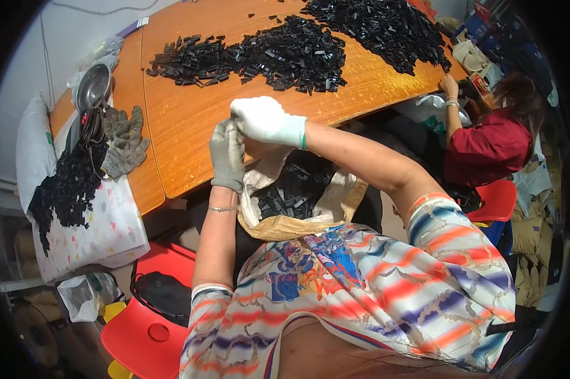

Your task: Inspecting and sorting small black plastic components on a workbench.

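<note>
My left hand [227, 158], in a grey glove, and my right hand [263, 119], in a white glove, meet above the near edge of the table. The fingers of both are closed and touching each other; whatever is between them is hidden or too small to make out. Just below them an open sack [291, 227] with a rolled-down rim sits at my lap, holding many small black plastic pieces [291, 199]. Beyond my hands, a spread heap of similar black pieces [285, 54] lies on the wooden table [196, 114].
A larger black heap [386, 35] covers the table's far right. At left are a metal pan [94, 85], worn grey gloves [124, 142] and black scraps [70, 183]. A red chair [146, 335] stands at lower left. Another person in a dark red top [490, 148] sits at right.
</note>
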